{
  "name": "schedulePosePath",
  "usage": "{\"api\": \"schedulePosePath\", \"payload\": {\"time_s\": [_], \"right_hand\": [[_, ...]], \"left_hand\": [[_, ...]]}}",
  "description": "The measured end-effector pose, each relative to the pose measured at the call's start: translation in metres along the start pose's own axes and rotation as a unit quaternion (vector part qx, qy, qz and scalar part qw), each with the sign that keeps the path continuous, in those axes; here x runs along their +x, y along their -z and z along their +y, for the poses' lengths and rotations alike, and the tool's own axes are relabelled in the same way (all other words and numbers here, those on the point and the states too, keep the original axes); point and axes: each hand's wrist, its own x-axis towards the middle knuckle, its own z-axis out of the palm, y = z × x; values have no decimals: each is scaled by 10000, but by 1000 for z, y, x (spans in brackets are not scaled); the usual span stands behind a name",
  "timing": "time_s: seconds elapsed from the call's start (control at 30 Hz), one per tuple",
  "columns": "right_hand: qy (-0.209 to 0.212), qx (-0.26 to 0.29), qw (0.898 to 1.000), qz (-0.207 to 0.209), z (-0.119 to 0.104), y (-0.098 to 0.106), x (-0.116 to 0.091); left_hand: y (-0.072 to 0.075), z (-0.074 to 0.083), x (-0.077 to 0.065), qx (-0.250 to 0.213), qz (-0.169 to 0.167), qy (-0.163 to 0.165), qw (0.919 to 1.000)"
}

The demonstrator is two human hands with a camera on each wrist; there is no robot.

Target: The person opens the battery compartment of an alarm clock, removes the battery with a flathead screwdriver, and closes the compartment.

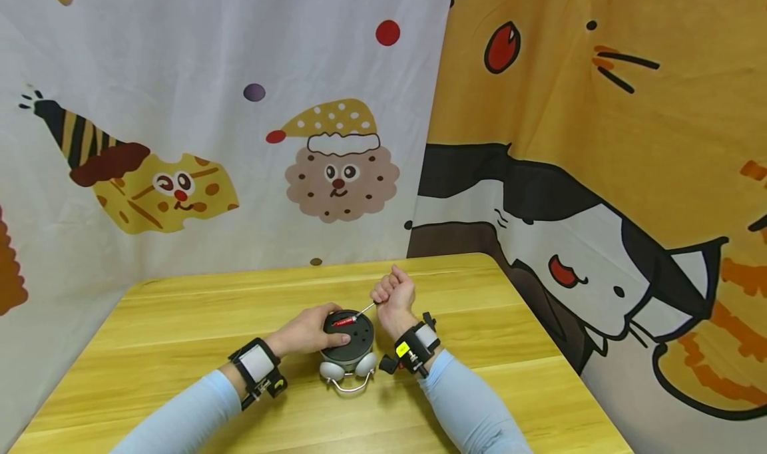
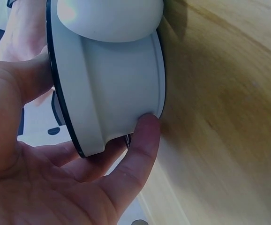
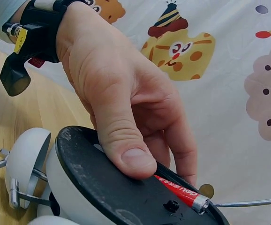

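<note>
A twin-bell alarm clock (image 1: 347, 352) lies face down on the table, black back up, its bells and handle towards me. My left hand (image 1: 307, 331) grips the clock's left side. The thumb presses on the back, while the other fingers curl round the white casing (image 2: 121, 79) in the left wrist view. A red battery (image 3: 184, 193) sits tilted in the slot in the back, its silver end raised. My right hand (image 1: 393, 297) is curled round the end of a thin metal rod (image 3: 248, 203), like a screwdriver shaft. The rod's tip meets the battery's silver end; the fist hides its handle.
The wooden table (image 1: 198, 327) runs back to a cartoon-printed curtain (image 1: 198, 61), with another printed cloth (image 1: 557, 108) along the right. Both wrists wear black camera straps. The clock's wire handle (image 1: 352, 389) and white bells (image 1: 331, 371) stick out towards me.
</note>
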Motion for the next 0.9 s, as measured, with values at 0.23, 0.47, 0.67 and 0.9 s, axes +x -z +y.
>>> {"api": "schedulePosePath", "payload": {"time_s": [0.23, 0.47, 0.67, 0.9], "right_hand": [[194, -423, 9986, -245, -10, -1, -2], [556, -892, 9915, -769, -23, -4, -3], [888, -1516, 9778, -1141, -35, -5, -1], [1698, -2327, 9446, -1571, -50, -8, -1]], "left_hand": [[0, 3, -2, -25, 36, 90, 9999], [0, 2, -2, -13, 53, 162, 9999], [1, 2, -2, -18, 43, 148, 9999], [1, 2, -1, -25, 19, 241, 9997]]}}
